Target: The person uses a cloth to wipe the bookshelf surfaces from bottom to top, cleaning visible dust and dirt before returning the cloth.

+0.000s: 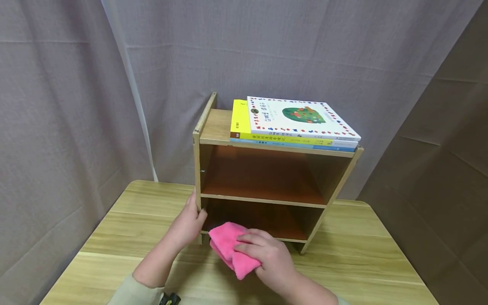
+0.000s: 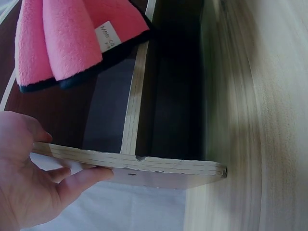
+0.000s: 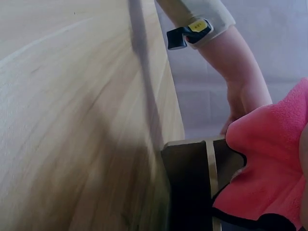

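A small wooden shelf with reddish-brown boards stands on the table. My left hand grips the front edge of its left side panel, the thumb inside and the fingers along the outer face, as the left wrist view shows. In my right hand is a folded pink cloth with a dark trim and a white label. The cloth hangs in front of the lower compartment near its left end. In the right wrist view the cloth covers part of the shelf, and little of the right hand shows.
Several books lie stacked flat on the shelf's top, a white-covered one uppermost. The light wooden table extends on both sides of the shelf. Grey curtains hang behind and at the left, a brownish one at the right.
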`<act>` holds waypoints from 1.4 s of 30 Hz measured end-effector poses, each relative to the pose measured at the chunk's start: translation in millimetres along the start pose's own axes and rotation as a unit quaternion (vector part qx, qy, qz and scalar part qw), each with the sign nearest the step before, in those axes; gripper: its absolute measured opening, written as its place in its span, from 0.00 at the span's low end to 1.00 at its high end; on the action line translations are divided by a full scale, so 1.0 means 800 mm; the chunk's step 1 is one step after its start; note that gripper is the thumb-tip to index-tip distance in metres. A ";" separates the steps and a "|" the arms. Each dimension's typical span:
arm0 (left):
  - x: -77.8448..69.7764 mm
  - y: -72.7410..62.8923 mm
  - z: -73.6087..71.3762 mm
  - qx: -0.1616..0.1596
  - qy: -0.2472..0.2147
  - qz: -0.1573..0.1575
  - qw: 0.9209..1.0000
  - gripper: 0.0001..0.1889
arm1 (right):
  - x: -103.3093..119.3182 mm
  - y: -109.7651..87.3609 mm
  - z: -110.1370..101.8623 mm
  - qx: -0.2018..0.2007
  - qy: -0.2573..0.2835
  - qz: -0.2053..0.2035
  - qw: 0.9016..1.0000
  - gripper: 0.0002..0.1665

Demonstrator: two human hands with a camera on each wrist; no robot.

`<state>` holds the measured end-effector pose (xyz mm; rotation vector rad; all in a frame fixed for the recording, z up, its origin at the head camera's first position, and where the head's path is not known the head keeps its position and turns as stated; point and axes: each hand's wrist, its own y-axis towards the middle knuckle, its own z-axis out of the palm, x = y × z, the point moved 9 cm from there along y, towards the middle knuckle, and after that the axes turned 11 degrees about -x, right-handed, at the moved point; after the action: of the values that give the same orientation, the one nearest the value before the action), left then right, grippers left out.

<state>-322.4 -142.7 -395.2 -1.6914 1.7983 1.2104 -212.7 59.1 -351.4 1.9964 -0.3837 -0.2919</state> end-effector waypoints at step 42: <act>0.008 -0.002 0.004 0.022 0.014 -0.029 0.999 0.42 | -0.056 -0.067 -0.126 -0.028 -0.075 0.072 0.994 0.22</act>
<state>-323.4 -144.0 -402.4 -1.7318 1.7653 1.1204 -209.3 182.1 -354.1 1.8874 -0.6066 -0.3587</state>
